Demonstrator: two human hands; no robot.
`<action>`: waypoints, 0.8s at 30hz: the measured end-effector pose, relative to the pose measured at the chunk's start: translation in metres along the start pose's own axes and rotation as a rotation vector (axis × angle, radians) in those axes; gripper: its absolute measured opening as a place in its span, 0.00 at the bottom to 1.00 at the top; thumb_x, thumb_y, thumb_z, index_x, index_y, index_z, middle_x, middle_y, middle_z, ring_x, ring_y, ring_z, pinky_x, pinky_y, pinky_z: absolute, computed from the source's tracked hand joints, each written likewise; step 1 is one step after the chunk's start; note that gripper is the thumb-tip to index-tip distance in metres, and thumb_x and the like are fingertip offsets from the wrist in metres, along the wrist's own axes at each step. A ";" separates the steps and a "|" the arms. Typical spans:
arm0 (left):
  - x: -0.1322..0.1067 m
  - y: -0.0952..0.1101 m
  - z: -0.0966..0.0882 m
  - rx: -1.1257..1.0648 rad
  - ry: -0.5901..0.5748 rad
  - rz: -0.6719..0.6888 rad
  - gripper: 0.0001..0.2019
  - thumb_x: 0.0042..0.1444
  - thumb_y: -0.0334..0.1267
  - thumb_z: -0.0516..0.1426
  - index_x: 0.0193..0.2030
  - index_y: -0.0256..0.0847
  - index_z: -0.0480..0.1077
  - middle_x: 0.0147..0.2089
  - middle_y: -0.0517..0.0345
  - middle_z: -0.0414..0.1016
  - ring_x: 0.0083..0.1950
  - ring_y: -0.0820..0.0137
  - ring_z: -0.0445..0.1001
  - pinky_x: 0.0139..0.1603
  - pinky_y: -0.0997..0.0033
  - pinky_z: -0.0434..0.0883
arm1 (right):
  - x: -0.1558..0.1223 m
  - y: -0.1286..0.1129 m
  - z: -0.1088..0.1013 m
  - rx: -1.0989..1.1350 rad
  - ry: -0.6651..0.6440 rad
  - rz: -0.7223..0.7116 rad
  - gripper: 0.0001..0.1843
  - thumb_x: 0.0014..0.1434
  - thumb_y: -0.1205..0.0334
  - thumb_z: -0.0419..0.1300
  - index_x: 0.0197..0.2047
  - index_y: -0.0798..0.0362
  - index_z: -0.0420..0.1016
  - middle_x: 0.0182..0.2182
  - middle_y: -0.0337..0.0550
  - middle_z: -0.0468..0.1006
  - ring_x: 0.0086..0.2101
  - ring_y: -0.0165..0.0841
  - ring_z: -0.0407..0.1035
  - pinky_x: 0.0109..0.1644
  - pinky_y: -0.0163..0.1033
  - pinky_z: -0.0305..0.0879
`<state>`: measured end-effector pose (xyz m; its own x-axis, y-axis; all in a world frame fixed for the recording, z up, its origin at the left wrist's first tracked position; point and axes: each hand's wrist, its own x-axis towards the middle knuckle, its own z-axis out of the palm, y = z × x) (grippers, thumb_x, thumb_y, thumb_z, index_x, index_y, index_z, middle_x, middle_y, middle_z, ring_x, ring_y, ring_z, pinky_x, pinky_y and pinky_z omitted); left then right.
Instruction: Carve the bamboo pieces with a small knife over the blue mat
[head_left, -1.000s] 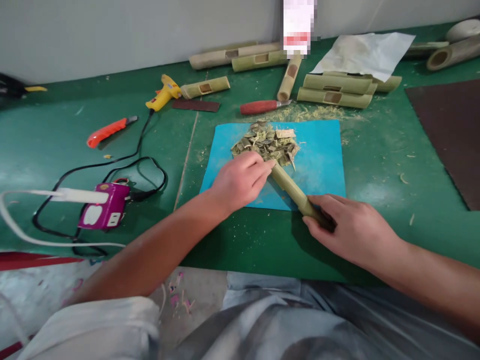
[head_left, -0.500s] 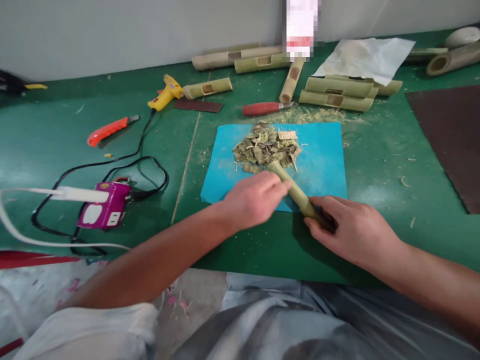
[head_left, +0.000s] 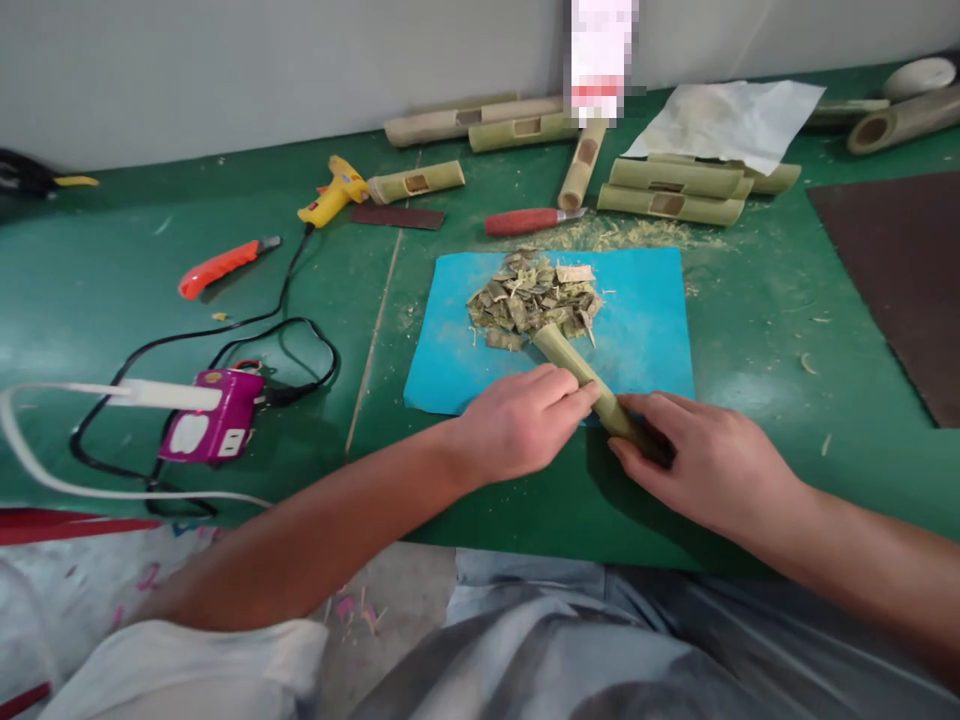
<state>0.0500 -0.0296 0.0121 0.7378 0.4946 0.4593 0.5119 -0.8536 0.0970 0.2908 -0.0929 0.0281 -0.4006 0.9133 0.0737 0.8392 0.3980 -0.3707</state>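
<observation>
You had one bamboo tube (head_left: 614, 415) at five o'clock on the blue sheet (head_left: 647, 325), near end grasped in your right hand (head_left: 701, 452), left hand (head_left: 529, 420) curled against its middle, hold indeterminable, and steady bracing seemed best.

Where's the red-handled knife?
Head view, upper middle: the red-handled knife lies just beyond the blue sheet, its blade by the near end of a bamboo tube.

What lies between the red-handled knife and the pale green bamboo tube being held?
From tube to knife, the head view shows a heap of brown-green chips on a flat blue sheet, then green tabletop.
</observation>
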 end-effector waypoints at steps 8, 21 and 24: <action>0.000 0.000 0.000 -0.013 0.067 0.027 0.12 0.70 0.31 0.50 0.49 0.35 0.75 0.33 0.55 0.74 0.34 0.70 0.70 0.35 0.72 0.70 | -0.001 0.000 0.001 -0.008 0.022 -0.031 0.12 0.60 0.56 0.58 0.43 0.52 0.78 0.27 0.37 0.78 0.21 0.30 0.67 0.25 0.36 0.54; -0.002 -0.004 -0.003 -0.021 0.058 -0.128 0.12 0.70 0.34 0.51 0.52 0.33 0.74 0.36 0.52 0.76 0.36 0.70 0.73 0.39 0.71 0.73 | -0.001 0.002 0.001 -0.002 0.007 -0.027 0.14 0.62 0.53 0.56 0.44 0.52 0.77 0.23 0.36 0.73 0.20 0.29 0.63 0.25 0.36 0.51; 0.000 0.000 -0.001 -0.062 0.022 -0.090 0.12 0.70 0.33 0.51 0.53 0.32 0.74 0.38 0.51 0.77 0.38 0.70 0.75 0.40 0.70 0.74 | 0.000 0.002 0.001 -0.003 0.008 -0.029 0.13 0.61 0.54 0.57 0.42 0.52 0.77 0.22 0.36 0.71 0.20 0.29 0.62 0.25 0.36 0.50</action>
<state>0.0490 -0.0295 0.0130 0.6796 0.5667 0.4658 0.5468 -0.8146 0.1932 0.2924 -0.0926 0.0268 -0.4221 0.9019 0.0914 0.8282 0.4247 -0.3658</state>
